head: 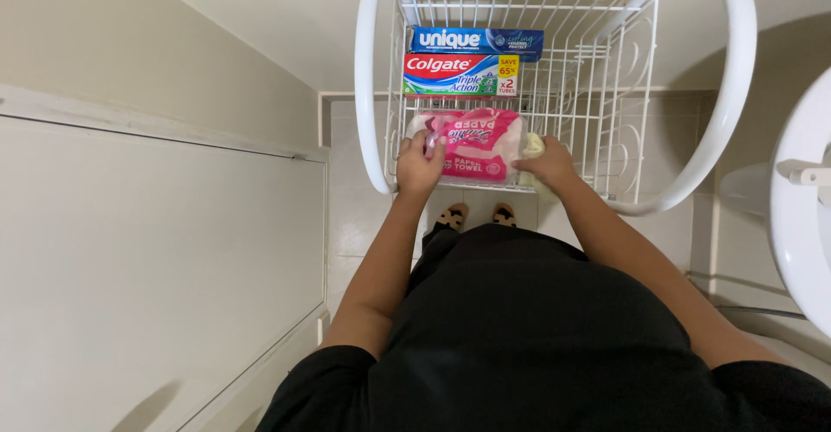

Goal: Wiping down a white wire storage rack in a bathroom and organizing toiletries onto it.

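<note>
The white wire basket [606, 94] holds three items. A blue carton [476, 41] lies against the far wall; a red, white and green carton [454, 74] lies just beside it. A pink paper towel pack [476, 145] occupies the near edge. The left hand [418, 168] and right hand [547, 165] grip the pack's two ends, fingers [430, 144] curled around it.

Soft, even indoor light fills the view, brightest on the pale wall beyond the fingers. A dim shadow falls at the lower left. The focus is sharp, and the wide lens bends lines near the edges.
</note>
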